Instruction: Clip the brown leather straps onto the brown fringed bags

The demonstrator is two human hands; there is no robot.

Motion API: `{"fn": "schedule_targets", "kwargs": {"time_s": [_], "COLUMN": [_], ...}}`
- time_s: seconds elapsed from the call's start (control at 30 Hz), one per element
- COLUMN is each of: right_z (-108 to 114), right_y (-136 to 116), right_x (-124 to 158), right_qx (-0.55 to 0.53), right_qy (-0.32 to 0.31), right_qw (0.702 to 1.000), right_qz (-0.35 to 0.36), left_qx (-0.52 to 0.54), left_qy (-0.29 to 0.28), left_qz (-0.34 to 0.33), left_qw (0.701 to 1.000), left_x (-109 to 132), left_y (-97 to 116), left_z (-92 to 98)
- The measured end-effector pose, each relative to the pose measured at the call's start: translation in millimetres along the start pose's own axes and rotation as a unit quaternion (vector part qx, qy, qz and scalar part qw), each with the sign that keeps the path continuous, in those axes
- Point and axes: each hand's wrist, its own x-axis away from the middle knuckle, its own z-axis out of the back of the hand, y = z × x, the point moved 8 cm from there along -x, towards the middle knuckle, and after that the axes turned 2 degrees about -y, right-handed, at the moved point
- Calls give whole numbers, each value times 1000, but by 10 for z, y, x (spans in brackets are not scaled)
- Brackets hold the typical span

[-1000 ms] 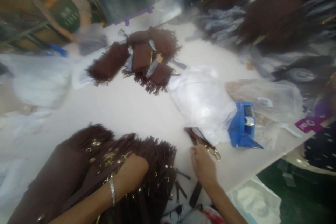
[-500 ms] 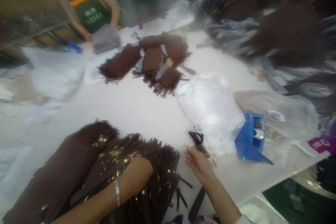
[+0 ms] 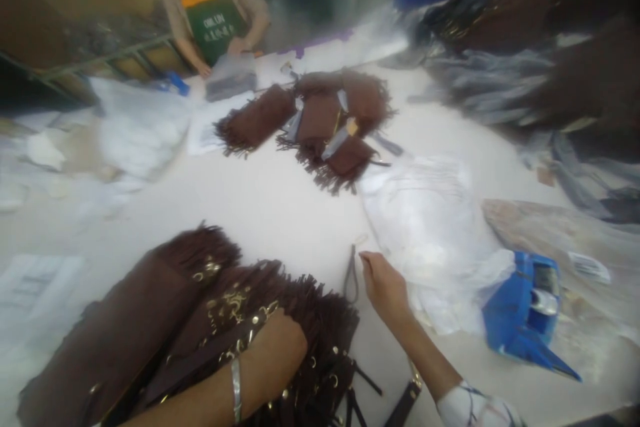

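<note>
My left hand [image 3: 283, 353], a silver band at its wrist, lies closed on a pile of dark brown fringed bags [image 3: 115, 320]. Its curled fingertips and whatever they grip are hidden. Gold rings and clasps [image 3: 235, 307] show on the bags beside it. To the right of the pile, my right hand [image 3: 387, 287] has its fingers pinched together at a thin, dark looped wrist strap [image 3: 351, 273], just above the white table. A dark strap with a gold fitting [image 3: 406, 401] lies beneath my right forearm.
More brown fringed bags [image 3: 320, 120] lie farther back on the table [image 3: 240, 197]. White plastic bags [image 3: 425, 227] and a blue holder [image 3: 523, 310] stand to the right. Across the table, a person in a green apron [image 3: 215, 20] handles a grey packet [image 3: 231, 83].
My view has swung left, so the scene sits farther right. My right hand has lifted off the strap with the gold clasp and now pinches at the thin looped strap. My left hand stays on the pile.
</note>
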Motion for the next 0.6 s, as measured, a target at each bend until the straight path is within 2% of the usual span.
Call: {"fn": "schedule_targets", "kwargs": {"time_s": [0.13, 0.23, 0.33, 0.43, 0.5, 0.6], "right_z": [-157, -335, -505, -591, -606, -590], "right_y": [161, 215, 127, -23, -104, -223], "right_x": [-424, -584, -609, -505, -366, -92], "right_qx": [53, 47, -6, -100, -179, -291], "right_qy": [-48, -56, -71, -109, -145, -200], "right_qw": [986, 980, 985, 984, 970, 934], "right_qz": [-153, -188, -156, -99, -75, -56], "left_qx": [7, 7, 9, 14, 12, 8], "left_qy": [-7, -5, -9, -18, -25, -27], "left_qz": [7, 8, 2, 2, 1, -5], "left_qw": [1000, 1000, 1000, 1000, 1000, 1000], "left_x": [-20, -23, -5, 10, 10, 6], "left_y": [-9, -2, 20, 24, 21, 18], "left_z": [15, 46, 73, 91, 94, 93]}}
